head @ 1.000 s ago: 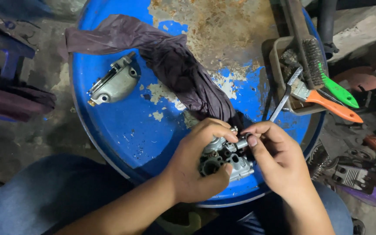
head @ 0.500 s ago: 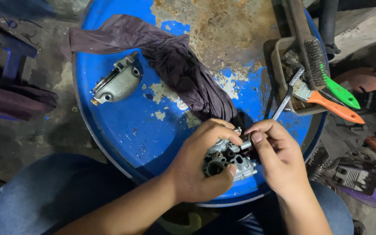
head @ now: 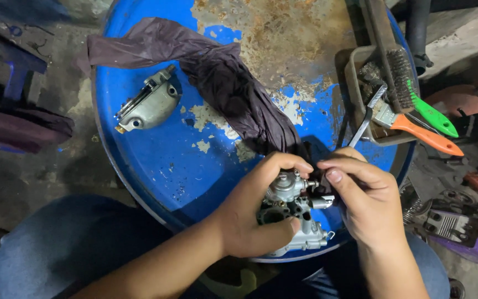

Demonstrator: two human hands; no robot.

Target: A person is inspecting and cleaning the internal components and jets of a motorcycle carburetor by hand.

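Left hand (head: 250,218): grip clamped on the carburetor (head: 290,213), held over the near rim of the blue drum (head: 156,166).
Right hand (head: 369,207): grip pinched on a small fitting at the carburetor's side.
Risk: the fitting could be dropped if the pinch slips.

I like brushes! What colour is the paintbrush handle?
Orange: the paintbrush in the head view, lying in the tray.
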